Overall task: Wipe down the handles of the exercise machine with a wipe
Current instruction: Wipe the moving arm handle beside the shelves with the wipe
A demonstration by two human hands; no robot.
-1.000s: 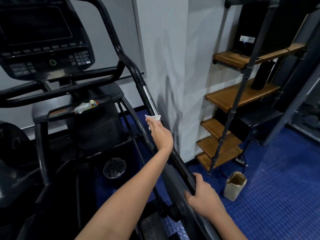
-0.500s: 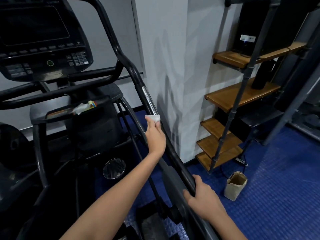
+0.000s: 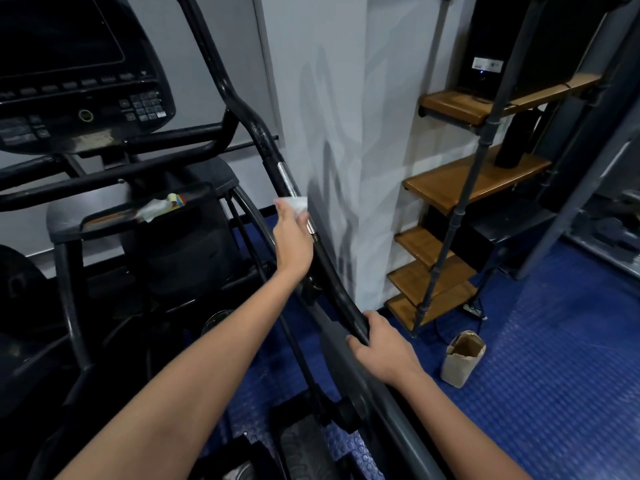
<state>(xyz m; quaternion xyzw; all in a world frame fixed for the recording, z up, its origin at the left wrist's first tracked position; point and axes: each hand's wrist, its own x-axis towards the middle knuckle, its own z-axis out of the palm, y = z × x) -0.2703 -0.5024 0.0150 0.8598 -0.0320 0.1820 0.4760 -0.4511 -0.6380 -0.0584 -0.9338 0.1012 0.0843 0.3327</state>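
Handle [image 3: 277,150] of the exercise machine is running diagonally from the upper middle of the view down toward my right hand [image 3: 384,355], with a chrome section [image 3: 289,180] midway along its black length. I am pressing a white wipe [image 3: 294,203] against the lower end of that chrome section with my left hand [image 3: 292,237]. The fingers of that hand are wrapping forward over the wipe; they are mostly hidden behind the back of the hand, so I cannot tell exactly how tightly they are curling round the bar. My left arm is reaching out straight from the lower left.

My right hand is gripping the same handle further down, on its black part, with fingers [image 3: 375,320] curling over the top of the bar and the thumb [image 3: 353,341] lying on the near side.

Console [image 3: 79,71] with its dark screen and keypad is sitting at the upper left. Below it, a tray [image 3: 104,220] is holding a crumpled white scrap with a coloured item [image 3: 176,199] beside it. A wooden shelf unit [image 3: 474,178] on a dark metal frame is standing to the right of a white pillar [image 3: 346,98]. A brown paper bag [image 3: 462,358] is standing open on the blue floor [image 3: 554,393] near the shelf's foot.
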